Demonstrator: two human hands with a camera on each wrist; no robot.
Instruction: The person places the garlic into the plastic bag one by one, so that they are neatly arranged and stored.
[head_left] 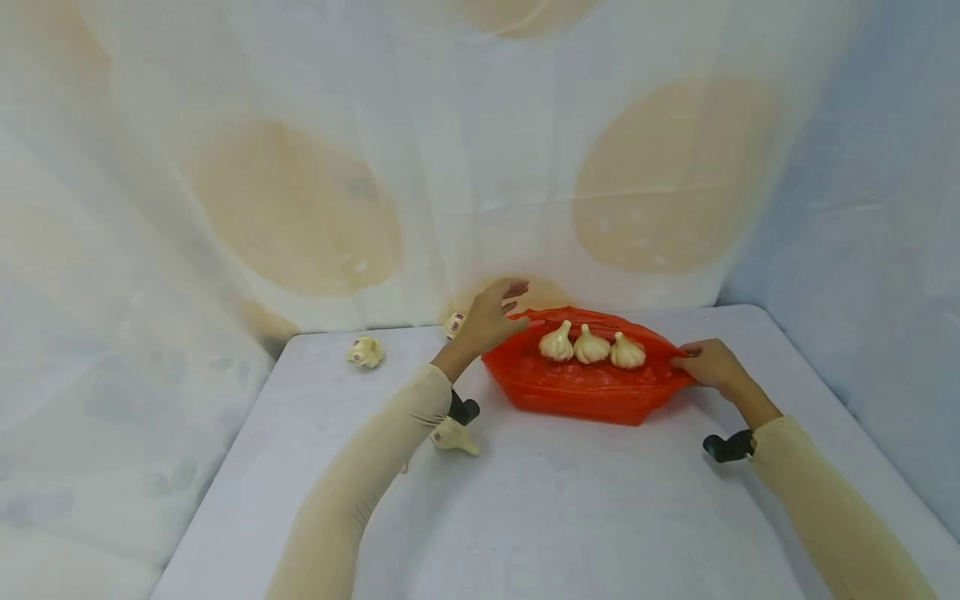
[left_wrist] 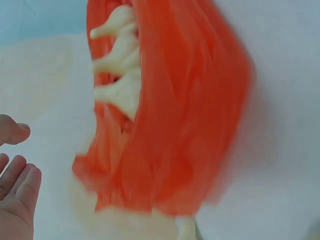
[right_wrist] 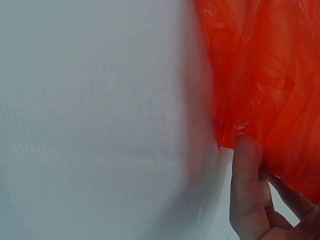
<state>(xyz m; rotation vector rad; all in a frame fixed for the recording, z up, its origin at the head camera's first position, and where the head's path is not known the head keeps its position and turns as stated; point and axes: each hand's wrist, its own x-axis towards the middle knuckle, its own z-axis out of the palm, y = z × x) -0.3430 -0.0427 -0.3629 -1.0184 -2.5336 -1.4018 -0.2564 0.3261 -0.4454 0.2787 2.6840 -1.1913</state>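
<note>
A red plastic bag (head_left: 577, 402) lies on the table with its mouth spread wide. Three garlic bulbs (head_left: 591, 345) sit in a row inside it; the left wrist view shows their pale stems (left_wrist: 107, 93) poking past the bag's edge. My right hand (head_left: 711, 364) pinches the bag's right end, and the right wrist view shows its fingers (right_wrist: 247, 185) against the thin plastic. Beside the left end, my left hand (head_left: 491, 315) is held with fingers apart and nothing in its grasp. A gap shows between that hand (left_wrist: 17, 200) and the bag in the left wrist view.
One loose garlic bulb (head_left: 366, 352) lies at the table's back left. Another bulb (head_left: 454, 324) is at the back edge behind my left wrist. A third bulb (head_left: 453, 437) lies partly hidden by my left forearm. A spotted curtain (head_left: 480, 167) hangs behind the white table (head_left: 570, 508).
</note>
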